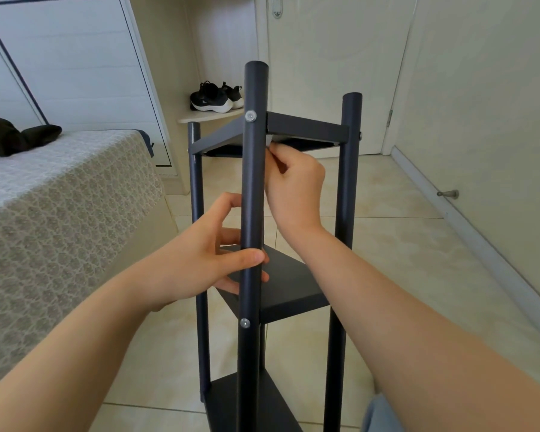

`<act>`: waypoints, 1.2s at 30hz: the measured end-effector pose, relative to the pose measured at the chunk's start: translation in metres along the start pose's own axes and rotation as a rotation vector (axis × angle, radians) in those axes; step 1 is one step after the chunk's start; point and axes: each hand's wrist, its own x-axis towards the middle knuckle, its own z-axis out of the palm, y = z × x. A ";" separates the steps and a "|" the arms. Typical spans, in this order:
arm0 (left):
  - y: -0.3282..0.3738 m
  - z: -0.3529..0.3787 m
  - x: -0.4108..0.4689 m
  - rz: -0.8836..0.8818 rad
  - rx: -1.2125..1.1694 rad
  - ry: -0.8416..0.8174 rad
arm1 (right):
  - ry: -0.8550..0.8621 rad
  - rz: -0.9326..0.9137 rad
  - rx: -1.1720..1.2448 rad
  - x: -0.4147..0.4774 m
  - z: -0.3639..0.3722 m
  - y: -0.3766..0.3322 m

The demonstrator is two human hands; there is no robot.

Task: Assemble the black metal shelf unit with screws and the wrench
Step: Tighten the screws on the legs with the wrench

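Both sets of your fingers are curled. Those of your left hand (200, 254) wrap the front post (254, 182) at mid-height, with the thumb across its face. Those of your right hand (293, 188) pinch something small and pale against the underside of the top shelf (306, 129), just right of that post; what it is cannot be told. One screw (250, 116) sits in the post level with the top shelf, and a lower screw (245, 323) sits at the middle shelf (290, 285). The black metal shelf unit (346, 188) stands upright on the pale tiled floor (402, 260). To your left is a bed (60, 198) with a patterned cover and a dark cloth (13, 135) on it. Beyond the unit, black shoes (215, 99) rest on a corner ledge (200, 117), with a closed door (331, 57) beside them. A door stop (448, 193) juts from the right wall.
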 end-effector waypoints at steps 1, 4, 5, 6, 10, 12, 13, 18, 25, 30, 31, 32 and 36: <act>0.000 0.000 0.001 -0.001 -0.001 0.007 | -0.017 -0.004 -0.026 0.000 -0.004 0.001; -0.001 0.001 0.001 0.002 -0.006 0.029 | -0.095 0.030 -0.088 -0.002 -0.021 0.000; -0.001 0.002 0.003 0.004 -0.006 0.033 | -0.123 0.063 -0.088 -0.002 -0.027 0.001; -0.002 0.003 0.004 0.005 -0.008 0.039 | -0.152 0.100 -0.087 -0.002 -0.032 -0.001; -0.002 0.008 0.006 0.001 -0.002 0.062 | -0.273 0.212 -0.055 -0.008 -0.053 -0.019; -0.003 0.010 0.007 -0.004 0.003 0.081 | -0.319 0.257 -0.028 -0.013 -0.060 -0.028; -0.002 0.011 0.007 -0.009 0.006 0.091 | -0.329 0.283 -0.010 -0.016 -0.064 -0.031; 0.001 0.017 0.007 -0.037 -0.007 0.126 | -0.380 0.381 0.118 -0.022 -0.075 -0.044; 0.001 0.027 0.005 -0.047 0.002 0.149 | -0.443 0.412 0.202 -0.026 -0.077 -0.047; -0.004 0.031 -0.001 -0.038 0.003 0.207 | -0.507 0.495 0.288 -0.023 -0.079 -0.041; -0.005 0.032 -0.003 -0.038 0.016 0.235 | -0.515 0.504 0.303 -0.023 -0.079 -0.040; -0.007 0.034 -0.004 -0.038 0.033 0.263 | -0.524 0.511 0.313 -0.022 -0.079 -0.040; -0.017 0.043 -0.015 -0.027 0.085 0.346 | -0.548 0.533 0.353 -0.022 -0.078 -0.037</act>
